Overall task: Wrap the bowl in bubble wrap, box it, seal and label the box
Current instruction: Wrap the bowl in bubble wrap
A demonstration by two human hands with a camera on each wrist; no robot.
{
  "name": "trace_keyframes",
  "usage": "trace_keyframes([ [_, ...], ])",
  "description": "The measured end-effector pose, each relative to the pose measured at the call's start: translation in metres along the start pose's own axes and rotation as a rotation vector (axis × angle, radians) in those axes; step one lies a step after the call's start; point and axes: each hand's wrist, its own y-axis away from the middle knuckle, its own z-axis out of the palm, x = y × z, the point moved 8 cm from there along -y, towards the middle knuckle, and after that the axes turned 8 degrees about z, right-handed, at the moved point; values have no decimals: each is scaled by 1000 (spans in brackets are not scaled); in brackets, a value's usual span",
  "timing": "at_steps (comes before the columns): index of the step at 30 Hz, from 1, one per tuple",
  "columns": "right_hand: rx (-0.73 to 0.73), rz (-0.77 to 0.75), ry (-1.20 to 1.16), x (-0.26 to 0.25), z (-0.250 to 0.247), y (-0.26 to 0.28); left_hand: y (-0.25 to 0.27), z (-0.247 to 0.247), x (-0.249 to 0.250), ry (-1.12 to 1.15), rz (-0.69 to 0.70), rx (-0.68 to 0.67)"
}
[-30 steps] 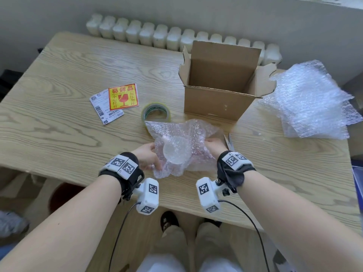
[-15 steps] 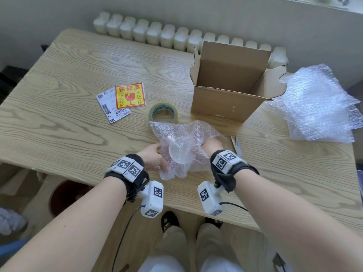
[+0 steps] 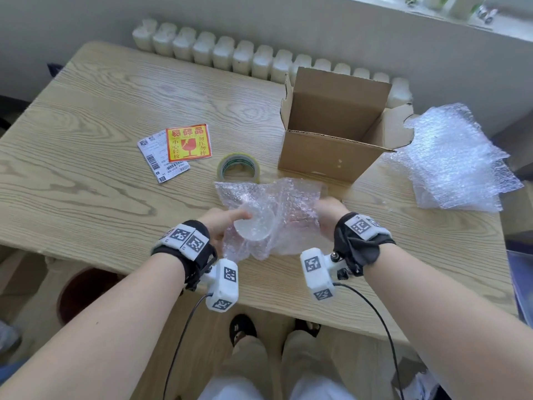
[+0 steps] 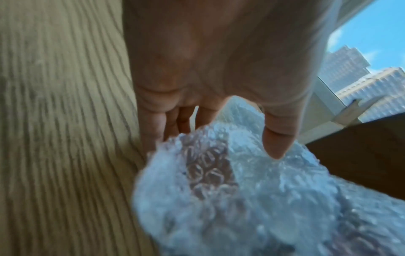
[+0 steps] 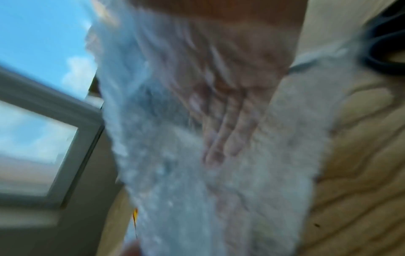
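A clear bowl [image 3: 255, 228] lies tilted in a crumpled sheet of bubble wrap [image 3: 291, 197] near the table's front edge. My left hand [image 3: 230, 223] grips it from the left, thumb on the bowl and fingers under the wrap. In the left wrist view, my left hand [image 4: 219, 138] has its thumb [image 4: 276, 138] pressed on the bubble wrap [image 4: 241, 199]. My right hand [image 3: 327, 212] holds the wrap's right side. Its fingers [image 5: 228, 131] show blurred through the bubble wrap [image 5: 175, 155]. An open cardboard box [image 3: 326, 157] stands just behind.
A tape roll [image 3: 238, 168] lies left of the box. Further left a red-and-yellow fragile sticker [image 3: 189, 142] overlaps a white barcode label [image 3: 157, 161]. A stack of spare bubble wrap [image 3: 455, 163] fills the right end of the wooden table [image 3: 86, 183]. A radiator [image 3: 230, 56] runs behind.
The bowl has tipped toward the left and my left thumb has come over onto it. My right hand has shifted slightly right with the wrap. The head view has tilted downward.
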Motion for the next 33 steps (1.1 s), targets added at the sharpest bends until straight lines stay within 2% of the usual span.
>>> trace_keyframes([
  [1,-18,37,-144,3,-4,-2,-5,-3,-1,-44,5,25],
  [2,-59,32,-387,5,-10,-8,-6,-4,-1,-79,6,37],
  [4,-150,24,-675,10,-17,-6,-2,-4,2,-105,24,51],
  [6,-295,9,-639,10,-14,-3,5,-1,7,-98,30,46],
  [9,-401,-29,-347,13,-8,9,6,1,9,-146,33,34],
  [10,-393,-42,-287,15,-6,6,4,0,10,-172,38,38],
  [15,-35,113,-330,47,-31,-30,-1,-5,8,-257,58,61],
  [21,44,92,-393,58,-38,-44,-4,-1,10,-281,36,-3],
  [24,108,90,-352,59,-45,-48,4,13,5,-242,-29,-114],
  [28,162,92,-326,66,-67,-43,13,15,18,-533,-101,-237],
  [30,215,101,-293,73,-84,-40,16,13,46,-623,-40,-253],
  [31,212,126,-269,78,-89,-39,16,14,63,-611,32,-249],
  [33,94,197,-221,88,-82,-38,13,17,100,-554,261,-141],
])
